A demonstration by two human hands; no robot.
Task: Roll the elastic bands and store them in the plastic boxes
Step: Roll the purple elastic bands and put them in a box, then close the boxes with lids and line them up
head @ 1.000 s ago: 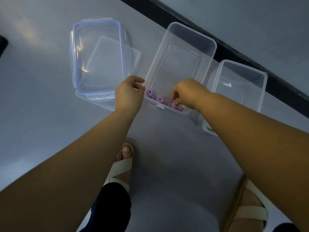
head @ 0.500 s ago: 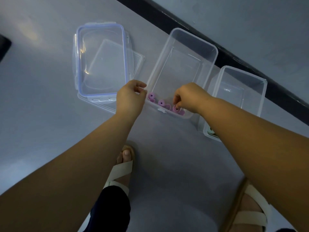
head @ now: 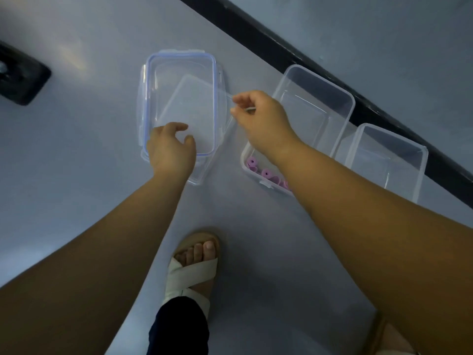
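Now, in the head view, your left hand (head: 170, 149) lies with loose, half-curved fingers over the near end of the blue-rimmed lid (head: 179, 55), your right hand (head: 263, 121) pinches the edge of the clear lid (head: 226, 119) beneath it, and the rolled purple bands (head: 266, 173) sit in the near end of the middle box (head: 352, 103).

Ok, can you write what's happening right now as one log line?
left hand: open over blue-rimmed lid | right hand: pinching clear lid corner | pink rolls: in middle box, uncovered
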